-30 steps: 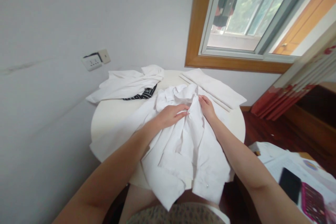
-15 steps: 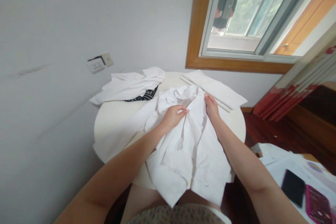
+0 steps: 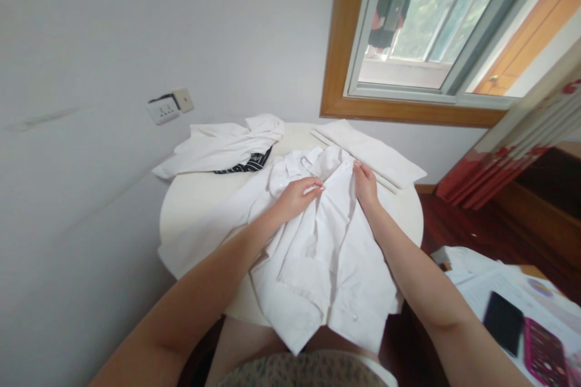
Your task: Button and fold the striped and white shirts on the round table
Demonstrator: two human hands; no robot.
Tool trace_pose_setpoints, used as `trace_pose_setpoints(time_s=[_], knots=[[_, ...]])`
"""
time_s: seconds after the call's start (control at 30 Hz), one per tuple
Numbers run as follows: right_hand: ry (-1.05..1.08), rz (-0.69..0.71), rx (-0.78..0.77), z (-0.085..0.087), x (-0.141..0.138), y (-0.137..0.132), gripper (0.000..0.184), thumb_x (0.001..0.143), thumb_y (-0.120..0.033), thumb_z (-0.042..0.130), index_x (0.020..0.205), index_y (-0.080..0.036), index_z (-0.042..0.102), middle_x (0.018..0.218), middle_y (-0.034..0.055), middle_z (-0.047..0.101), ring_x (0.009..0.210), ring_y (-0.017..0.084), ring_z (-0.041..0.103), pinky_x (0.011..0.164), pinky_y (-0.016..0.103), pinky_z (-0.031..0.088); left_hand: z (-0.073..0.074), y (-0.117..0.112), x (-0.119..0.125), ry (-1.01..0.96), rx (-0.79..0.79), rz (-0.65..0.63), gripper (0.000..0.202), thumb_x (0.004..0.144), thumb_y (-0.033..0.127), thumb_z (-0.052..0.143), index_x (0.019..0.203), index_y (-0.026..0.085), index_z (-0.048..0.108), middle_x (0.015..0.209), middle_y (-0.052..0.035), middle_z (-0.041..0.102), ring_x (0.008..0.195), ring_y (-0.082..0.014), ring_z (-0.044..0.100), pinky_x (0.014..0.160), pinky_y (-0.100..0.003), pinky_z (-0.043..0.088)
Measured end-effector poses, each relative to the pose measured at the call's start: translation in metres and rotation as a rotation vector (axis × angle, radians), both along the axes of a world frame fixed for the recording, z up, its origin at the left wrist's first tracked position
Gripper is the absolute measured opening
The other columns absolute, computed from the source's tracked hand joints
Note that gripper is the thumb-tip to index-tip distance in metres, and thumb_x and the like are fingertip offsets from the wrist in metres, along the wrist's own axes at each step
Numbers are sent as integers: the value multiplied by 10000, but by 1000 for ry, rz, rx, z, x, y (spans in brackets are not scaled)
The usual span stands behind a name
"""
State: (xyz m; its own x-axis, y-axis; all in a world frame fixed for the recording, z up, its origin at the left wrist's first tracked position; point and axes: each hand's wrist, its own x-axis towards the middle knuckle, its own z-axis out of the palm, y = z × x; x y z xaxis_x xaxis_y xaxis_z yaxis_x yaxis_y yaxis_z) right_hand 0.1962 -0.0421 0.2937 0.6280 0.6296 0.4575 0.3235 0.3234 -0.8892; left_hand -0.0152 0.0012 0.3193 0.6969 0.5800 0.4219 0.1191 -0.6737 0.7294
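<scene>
A white shirt (image 3: 327, 266) lies spread over a round white table (image 3: 195, 205), its lower hem hanging off the near edge. My left hand (image 3: 295, 196) rests on the shirt's upper front, fingers curled and pinching the fabric near the placket. Beside it, my right hand (image 3: 365, 184) presses the shirt just below the collar, fingers closed on the cloth. Both forearms reach in from the bottom of the view.
At the back of the table lie another white garment (image 3: 222, 145) with a black striped piece (image 3: 247, 164) and a folded white cloth (image 3: 370, 151). A wall socket (image 3: 164, 109) and a window (image 3: 422, 24) are behind. Papers, a dark phone (image 3: 502, 321) and a pink device (image 3: 542, 354) lie at the right.
Both hands have stayed on the shirt's upper front. The right hand has slid slightly farther toward the collar, and the fabric between the hands has shifted a little.
</scene>
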Motion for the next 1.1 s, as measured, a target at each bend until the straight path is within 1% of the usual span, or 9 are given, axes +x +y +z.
trace_pose_setpoints(time_s=[0.1,0.2,0.37,0.47,0.57,0.73,0.9,1.0,1.1], knots=[[-341,-66,55,10,-10,-12,317,878,-451,485,969,-182,627,978,74,614,928,195,543,832,330,430,1,-2,1,-30,-7,-16,248,854,344,534,935,157,674,973,-45,704,933,-183,635,894,-273,460],[-681,36,135,18,-22,-22,287,922,-399,466,1043,-224,658,1138,83,599,1104,211,503,974,387,365,-1,-4,2,-62,7,-8,232,853,338,548,929,160,676,963,-38,707,916,-171,637,879,-264,463],[-902,294,84,22,-31,-24,359,947,-409,436,788,-206,686,849,61,650,904,178,554,894,366,381,-4,-6,4,-78,35,73,202,843,310,560,916,173,690,951,-31,716,908,-171,643,863,-265,472],[-821,323,64,20,-30,-23,442,932,-454,455,622,-187,623,623,34,567,702,151,520,795,339,392,-4,-4,1,-17,56,93,234,853,356,550,906,186,702,940,-23,720,894,-171,646,839,-260,470],[-524,371,-2,19,-27,-24,553,892,-565,464,503,-177,526,523,11,486,592,133,475,653,293,397,-1,5,-9,166,98,71,342,900,444,464,863,215,715,863,-4,709,813,-158,635,795,-259,465],[-77,507,-233,18,-22,-22,552,847,-659,434,762,-163,661,695,31,643,496,97,479,478,228,377,7,40,-29,355,394,478,415,915,429,422,755,194,724,879,-84,637,909,-218,576,915,-361,419],[-368,190,-246,11,-14,-10,353,890,-468,461,961,-200,680,980,66,688,872,181,626,770,313,508,9,84,-12,540,480,631,370,887,368,492,1150,137,612,1079,-141,606,1080,-269,527,954,-381,405],[-645,-5,-305,2,-7,-5,304,870,-331,508,1093,-193,662,1123,101,643,1074,235,559,976,410,425,10,109,7,732,418,666,537,827,461,577,1210,85,543,1180,-201,577,1163,-331,488,944,-413,415],[-694,-38,-401,-6,-2,-4,363,886,-336,502,1198,-185,609,1166,133,607,1119,243,543,1005,420,403,11,124,18,840,309,624,509,793,462,616,1152,102,585,1202,-209,582,1183,-354,491,937,-428,421]])
